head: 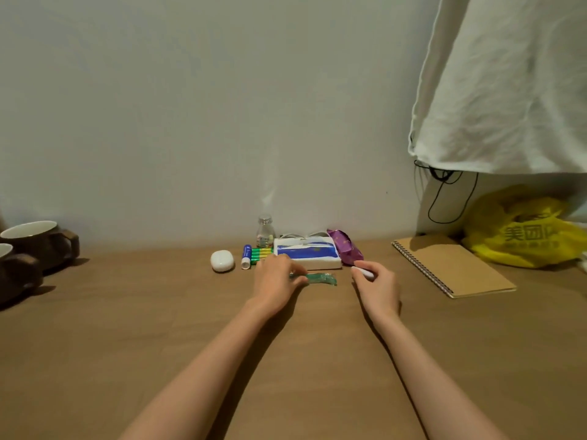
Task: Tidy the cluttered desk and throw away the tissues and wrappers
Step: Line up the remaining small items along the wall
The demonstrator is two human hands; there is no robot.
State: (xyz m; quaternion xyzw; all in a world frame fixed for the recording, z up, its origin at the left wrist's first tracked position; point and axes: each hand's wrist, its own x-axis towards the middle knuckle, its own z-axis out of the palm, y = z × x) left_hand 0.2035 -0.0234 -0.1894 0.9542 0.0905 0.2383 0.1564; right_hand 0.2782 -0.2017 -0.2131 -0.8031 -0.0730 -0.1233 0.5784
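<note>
On the brown desk (pixel 190 312) my left hand (pixel 276 281) pinches one end of a green see-through wrapper (pixel 322 278) that lies flat in front of a blue-and-white tissue pack (pixel 306 252). My right hand (pixel 378 284) is closed around a small white stick-like object (pixel 363 272), whose tip pokes out by the thumb. A purple wrapper (pixel 344 246) leans at the pack's right end. Left of the pack lie green batteries (pixel 262 254), a blue-and-white glue stick (pixel 246 256) and a white earbud case (pixel 222 260). A small clear bottle (pixel 265 231) stands behind them.
Two brown mugs (pixel 38 242) stand at the left edge. A kraft spiral notebook (pixel 452 265) lies at the right, with a yellow plastic bag (pixel 521 233) behind it. A white cloth (pixel 508 84) hangs above the right corner, with black cords (pixel 444 198) beneath it.
</note>
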